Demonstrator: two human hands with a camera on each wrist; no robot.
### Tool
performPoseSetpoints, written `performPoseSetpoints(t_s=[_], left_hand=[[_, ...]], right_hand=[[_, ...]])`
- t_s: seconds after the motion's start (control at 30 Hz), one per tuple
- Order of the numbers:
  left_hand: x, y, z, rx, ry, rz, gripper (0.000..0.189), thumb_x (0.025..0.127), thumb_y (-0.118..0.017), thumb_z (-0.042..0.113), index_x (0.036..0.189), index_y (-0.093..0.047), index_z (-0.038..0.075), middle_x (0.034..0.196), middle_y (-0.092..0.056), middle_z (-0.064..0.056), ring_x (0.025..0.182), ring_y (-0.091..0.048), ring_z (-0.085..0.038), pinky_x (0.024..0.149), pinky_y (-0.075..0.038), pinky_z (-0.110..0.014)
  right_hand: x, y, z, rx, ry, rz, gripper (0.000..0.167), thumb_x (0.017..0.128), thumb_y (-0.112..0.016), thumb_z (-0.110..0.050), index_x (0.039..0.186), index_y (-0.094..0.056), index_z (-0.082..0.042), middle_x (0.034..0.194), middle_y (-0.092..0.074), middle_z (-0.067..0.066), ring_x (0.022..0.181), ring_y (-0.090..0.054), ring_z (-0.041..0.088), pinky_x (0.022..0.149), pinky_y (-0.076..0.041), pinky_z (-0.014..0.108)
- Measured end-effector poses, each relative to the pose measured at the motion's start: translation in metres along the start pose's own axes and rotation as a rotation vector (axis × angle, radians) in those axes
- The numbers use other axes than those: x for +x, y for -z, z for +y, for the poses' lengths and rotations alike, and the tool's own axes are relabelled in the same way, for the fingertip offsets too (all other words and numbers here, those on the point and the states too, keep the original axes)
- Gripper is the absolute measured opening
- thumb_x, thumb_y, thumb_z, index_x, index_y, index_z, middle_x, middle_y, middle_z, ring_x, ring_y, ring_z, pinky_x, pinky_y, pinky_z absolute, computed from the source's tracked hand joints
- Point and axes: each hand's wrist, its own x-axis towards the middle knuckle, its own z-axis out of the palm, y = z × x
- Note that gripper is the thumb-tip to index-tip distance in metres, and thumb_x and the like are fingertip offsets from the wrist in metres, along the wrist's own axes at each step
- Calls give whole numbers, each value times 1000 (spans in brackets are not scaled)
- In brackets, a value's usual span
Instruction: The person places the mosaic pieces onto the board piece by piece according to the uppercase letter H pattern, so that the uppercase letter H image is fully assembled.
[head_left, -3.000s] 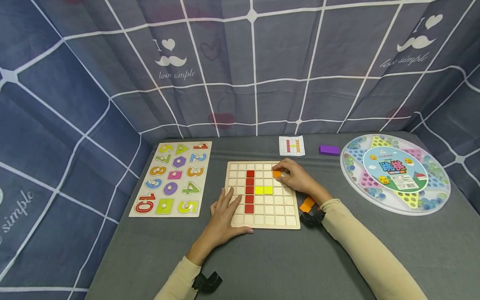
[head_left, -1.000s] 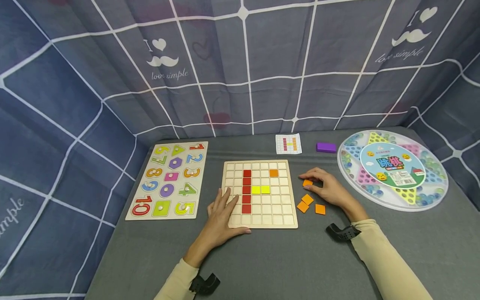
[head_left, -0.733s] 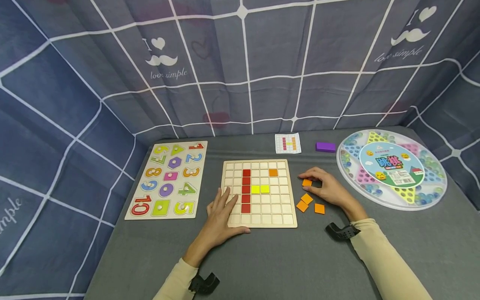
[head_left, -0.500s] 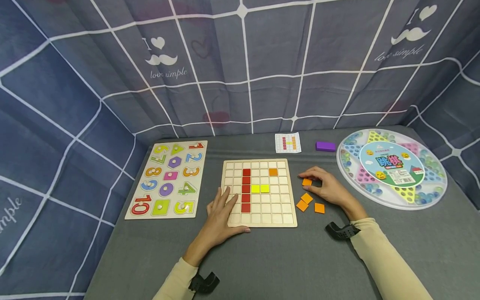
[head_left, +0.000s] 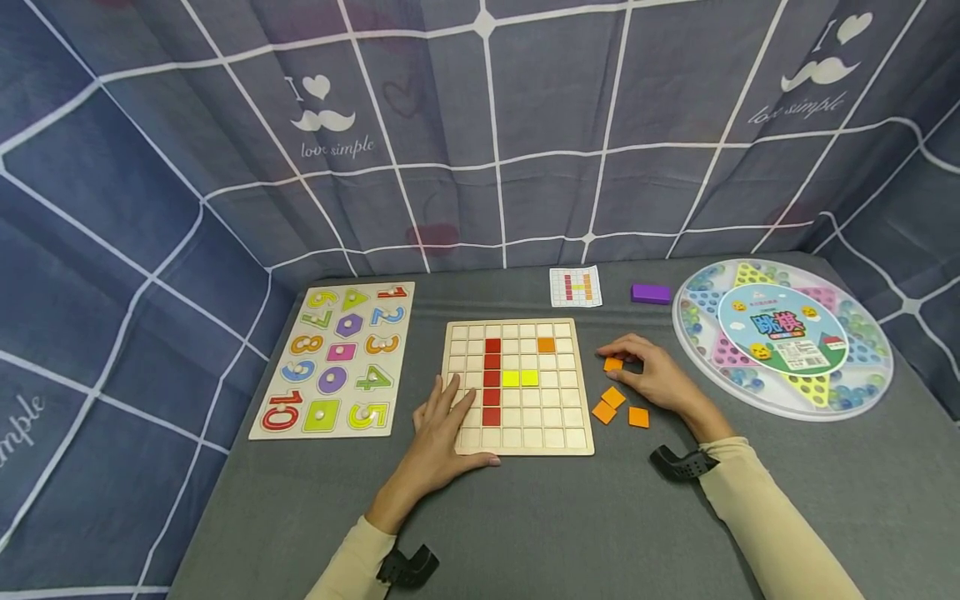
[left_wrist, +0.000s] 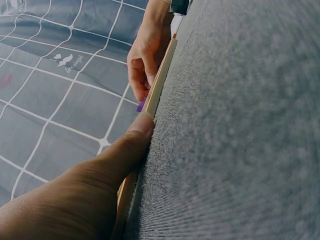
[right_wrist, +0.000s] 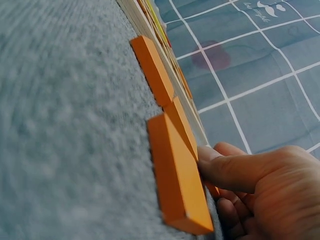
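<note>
A wooden grid board (head_left: 525,437) lies mid-table. In it sit a column of several red tiles (head_left: 492,378), two yellow tiles (head_left: 520,378) to their right and one orange tile (head_left: 546,344) near the upper right. My left hand (head_left: 441,437) rests on the board's lower left, fingers spread, its thumb along the front edge; the left wrist view shows that thumb (left_wrist: 132,142) against the rim. Right of the board, my right hand (head_left: 651,375) pinches an orange square tile (head_left: 612,364) at table level. Three loose orange tiles (head_left: 638,417) lie just nearer to me.
A number-and-shape puzzle board (head_left: 333,362) lies at left. Behind the grid board are a small pattern card (head_left: 575,287) and a purple block (head_left: 650,293). A large round game board (head_left: 783,337) fills the right side. Checked cloth (head_left: 450,200) hangs behind.
Three seconds ago my right hand was at the orange tile in the board's upper right. It has let that go and moved right to a loose tile, staying there since. My left hand keeps its place.
</note>
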Motion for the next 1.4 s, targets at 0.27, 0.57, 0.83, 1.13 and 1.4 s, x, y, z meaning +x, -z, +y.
performPoseSetpoints(t_s=[0.27,0.57,0.83,1.13,1.4], left_hand=[[0,1,-1,0,-10,6,103,63,-88,50,145,-46,5,159,-25,-23,149,-10,-45,104,-17,-62],[-1,-2,-4,-1,-6,-10,102,65,-87,51,146,-45,4,160,-24,-22,149,-9,-45,104,-18,-62],[0,-5,-2,1,-3,-27,102,66,-85,52,146,-44,5,160,-23,-21,149,-8,-46,105,-19,-62],[0,-2,-2,-10,0,-17,103,66,-86,51,147,-43,5,161,-21,-22,150,-6,-45,106,-17,-62],[0,-1,-3,-3,0,-17,102,66,-86,50,147,-43,5,160,-22,-22,149,-7,-46,105,-18,-62]], right_hand=[[9,-8,-11,-9,8,49,28,86,-75,-8,113,-71,-12,106,-67,0,87,-56,11,77,-42,19],[38,-37,-42,48,89,-39,30,83,-77,-6,111,-70,-8,109,-66,4,88,-59,17,78,-48,29],[52,-57,-43,71,105,-67,28,83,-73,3,109,-71,-6,107,-68,5,89,-58,18,79,-48,31],[55,-61,-38,80,110,-58,27,84,-73,0,108,-71,-12,110,-67,1,95,-58,15,83,-45,27],[55,-62,-37,128,75,-79,26,86,-74,-5,111,-70,-12,116,-65,2,111,-57,19,98,-41,29]])
